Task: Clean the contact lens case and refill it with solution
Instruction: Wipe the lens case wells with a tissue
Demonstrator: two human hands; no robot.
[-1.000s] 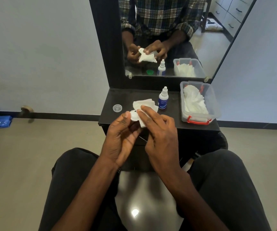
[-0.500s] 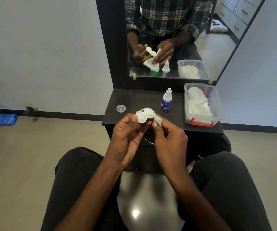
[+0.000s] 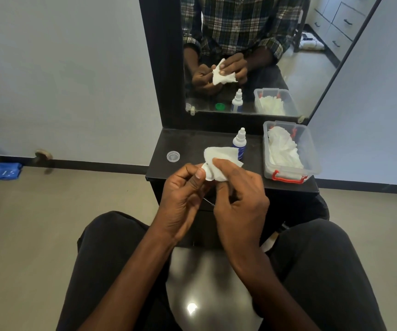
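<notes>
1. Both our hands are pinching stuff: left hand [image 3: 183, 197] grips the lens case [image 3: 206, 172], mostly hidden, right hand [image 3: 238, 194] presses a white tissue [image 3: 221, 156] over it.
2. We're holding it just above the black shelf [image 3: 192, 144].
3. Solution bottle [image 3: 239, 142] stands behind; a clear cap [image 3: 173, 156] sits to the left, tissue box [image 3: 290, 151] to the right.

No text can be read; the blue label on the solution bottle [image 3: 239, 142] is too blurred

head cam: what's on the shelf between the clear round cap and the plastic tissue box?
In the head view, the solution bottle stands between the clear cap and the tissue box. The held tissue overlaps the bottle's lower part.
</notes>
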